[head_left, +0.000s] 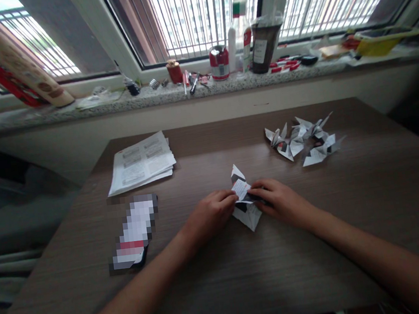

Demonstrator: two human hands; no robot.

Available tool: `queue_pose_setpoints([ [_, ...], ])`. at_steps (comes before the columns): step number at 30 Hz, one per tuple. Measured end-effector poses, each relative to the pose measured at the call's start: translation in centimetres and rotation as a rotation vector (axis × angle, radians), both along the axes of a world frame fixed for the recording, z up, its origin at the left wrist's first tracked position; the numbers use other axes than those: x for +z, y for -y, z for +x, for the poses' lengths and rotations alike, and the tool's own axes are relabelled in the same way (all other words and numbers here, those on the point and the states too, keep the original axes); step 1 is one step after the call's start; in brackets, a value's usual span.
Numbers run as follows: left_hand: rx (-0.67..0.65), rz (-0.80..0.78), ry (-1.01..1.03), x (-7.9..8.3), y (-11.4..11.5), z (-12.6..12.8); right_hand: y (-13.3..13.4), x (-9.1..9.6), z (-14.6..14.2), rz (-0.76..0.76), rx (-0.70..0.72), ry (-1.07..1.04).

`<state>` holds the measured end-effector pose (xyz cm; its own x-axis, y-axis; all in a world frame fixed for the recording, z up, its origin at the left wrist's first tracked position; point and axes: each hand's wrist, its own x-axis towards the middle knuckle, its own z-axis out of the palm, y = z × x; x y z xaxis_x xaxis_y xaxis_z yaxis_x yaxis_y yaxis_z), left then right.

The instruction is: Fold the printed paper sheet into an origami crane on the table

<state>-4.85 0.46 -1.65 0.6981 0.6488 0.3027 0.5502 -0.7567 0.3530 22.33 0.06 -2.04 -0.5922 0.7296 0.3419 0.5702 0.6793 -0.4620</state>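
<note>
A partly folded piece of printed paper lies on the brown wooden table in front of me. My left hand pinches its left side with closed fingers. My right hand presses and pinches its right side, fingers curled on the fold. One pointed flap sticks up toward the window and another points toward me.
Several finished folded paper cranes lie at the back right of the table. A stack of printed sheets lies at the back left, with a phone nearer me. The windowsill holds a can, bottle, cup and small clutter.
</note>
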Motion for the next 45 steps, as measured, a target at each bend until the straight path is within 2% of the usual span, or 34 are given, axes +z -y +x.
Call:
queue_pose_setpoints([
  [10, 0.053, -0.054, -0.055, 0.8, -0.3, 0.3, -0.5, 0.3, -0.2, 0.021, 0.005, 0.044],
  [16, 0.092, -0.056, -0.063, 0.8, -0.6, 0.7, -0.9, 0.2, -0.3, 0.059, -0.005, 0.111],
  [20, 0.143, -0.081, -0.035, 1.3, -1.1, 1.2, -1.5, 0.6, -0.5, 0.016, -0.016, 0.112],
  [26, 0.084, -0.123, -0.055, 1.9, -1.5, 1.6, -2.1, 0.8, -0.6, -0.006, 0.0, 0.157],
  [32, 0.16, -0.191, 0.009, 1.7, -2.0, 1.9, -2.5, 1.3, -0.9, -0.022, -0.034, 0.177],
  [38, 0.2, -0.291, 0.014, 2.4, -2.6, 2.1, -3.3, 1.9, -1.0, -0.093, -0.029, 0.188],
  [45, 0.108, -0.302, 0.026, 2.4, -2.3, 2.0, -3.4, 2.1, -1.1, -0.09, -0.035, 0.27],
])
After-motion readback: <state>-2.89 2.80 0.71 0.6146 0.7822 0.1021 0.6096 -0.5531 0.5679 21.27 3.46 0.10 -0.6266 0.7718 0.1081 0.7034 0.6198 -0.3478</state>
